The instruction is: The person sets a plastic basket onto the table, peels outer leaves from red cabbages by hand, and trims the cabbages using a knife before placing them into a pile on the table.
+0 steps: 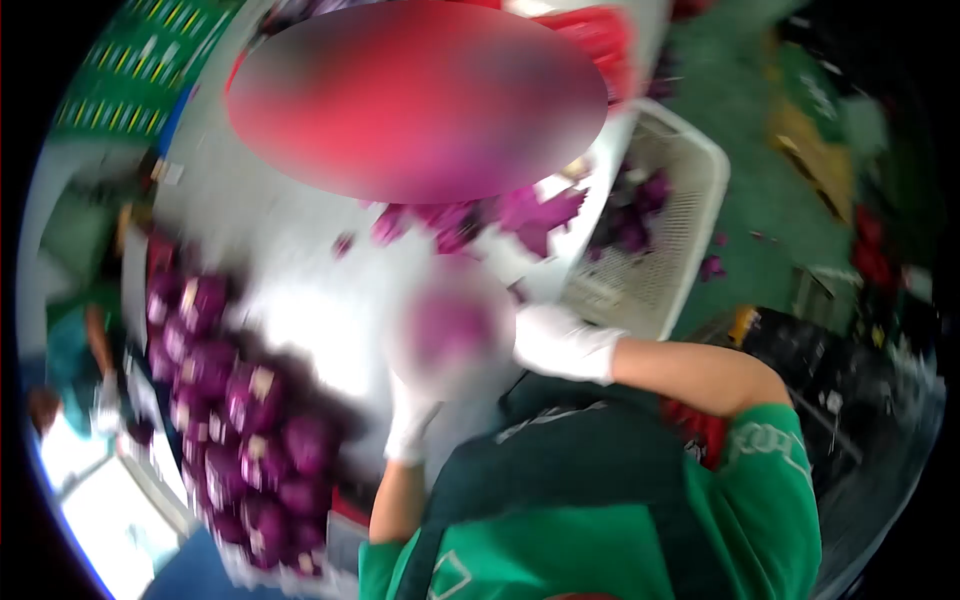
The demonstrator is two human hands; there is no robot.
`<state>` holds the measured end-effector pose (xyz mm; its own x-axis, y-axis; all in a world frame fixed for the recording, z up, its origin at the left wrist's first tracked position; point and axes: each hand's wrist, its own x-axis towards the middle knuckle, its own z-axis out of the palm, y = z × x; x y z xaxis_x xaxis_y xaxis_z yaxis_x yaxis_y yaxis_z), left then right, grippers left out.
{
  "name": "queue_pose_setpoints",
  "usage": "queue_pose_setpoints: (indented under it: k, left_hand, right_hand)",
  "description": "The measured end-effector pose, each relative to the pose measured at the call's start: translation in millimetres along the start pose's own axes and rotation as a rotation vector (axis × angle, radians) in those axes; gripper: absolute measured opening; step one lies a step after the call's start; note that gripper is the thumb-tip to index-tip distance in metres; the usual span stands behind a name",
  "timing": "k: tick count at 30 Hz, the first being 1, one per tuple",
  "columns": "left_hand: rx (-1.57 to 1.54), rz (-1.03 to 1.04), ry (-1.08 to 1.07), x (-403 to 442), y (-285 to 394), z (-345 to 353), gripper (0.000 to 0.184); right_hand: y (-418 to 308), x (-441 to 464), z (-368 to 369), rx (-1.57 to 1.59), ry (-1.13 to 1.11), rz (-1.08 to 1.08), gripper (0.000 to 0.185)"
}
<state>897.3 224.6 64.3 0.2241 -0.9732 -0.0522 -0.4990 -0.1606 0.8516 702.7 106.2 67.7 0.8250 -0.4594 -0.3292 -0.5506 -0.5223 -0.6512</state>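
A round purple red cabbage [452, 325], heavily blurred, is between my two white-gloved hands above the metal table. My left hand [408, 415] supports it from the lower left, its fingers partly lost in the blur. Close against the cabbage's right side is my right hand [562, 342], curled closed. Its fingertips are hidden, and I cannot make out what they grip. Just beyond the cabbage, loose purple leaves [540, 215] lie scattered on the table.
Many red cabbages [255, 395] are piled along the left. A white perforated crate [700, 215] with purple leaves stands at the table's right edge. Beyond the table is a large blurred red patch [420, 100]. Another person [85, 350] is at far left; leaf scraps [712, 267] dot the green floor.
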Motion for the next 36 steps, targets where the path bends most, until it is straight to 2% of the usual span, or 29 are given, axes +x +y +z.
queue_pose_setpoints:
  k: [6, 16, 18, 20, 21, 22, 24, 25, 27, 28, 30, 34, 36]
  left_hand:
    - [0.056, 0.054, -0.003, 33, 4, 11, 0.078]
    - [0.103, 0.116, -0.048, 56, 17, 20, 0.081]
    - [0.106, 0.109, -0.05, 61, 16, 20, 0.082]
    - [0.1, 0.097, -0.05, 64, 11, 18, 0.082]
    - [0.096, 0.093, -0.051, 67, 11, 19, 0.082]
    - [0.095, 0.093, -0.052, 69, 9, 19, 0.083]
    - [0.092, 0.086, -0.055, 76, 9, 19, 0.083]
    - [0.091, 0.075, -0.056, 77, 11, 20, 0.084]
    - [0.09, 0.059, -0.055, 76, 10, 24, 0.084]
    - [0.09, 0.049, -0.055, 73, 9, 25, 0.085]
    - [0.112, 0.103, 0.003, 73, -18, 28, 0.089]
    - [0.133, 0.098, 0.052, 69, -3, 31, 0.088]
    - [0.263, 0.303, -0.055, 56, 45, 25, 0.096]
  right_hand:
    - [4, 27, 22, 0.073, 0.082, 0.033, 0.04]
    - [15, 24, 36, 0.352, 0.057, 0.197, 0.057]
    - [24, 22, 37, 0.342, 0.318, 0.09, 0.062]
    - [50, 47, 65, 0.028, 0.801, -0.053, 0.065]
    - [0, -2, -20, 0.227, 0.268, 0.213, 0.065]
    - [26, 24, 19, 0.081, 0.469, 0.087, 0.062]
    - [47, 42, 45, 0.061, 0.598, -0.015, 0.061]
    - [37, 34, 26, 0.062, 0.596, -0.008, 0.061]
    - [5, 4, -36, 0.198, 0.102, 0.255, 0.059]
    - [49, 36, 32, 0.082, 0.61, -0.047, 0.058]
    - [32, 20, -13, 0.132, 0.289, 0.082, 0.055]
    - [46, 32, -17, 0.102, 0.206, 0.114, 0.054]
    - [69, 48, -9, -0.037, 0.256, 0.167, 0.056]
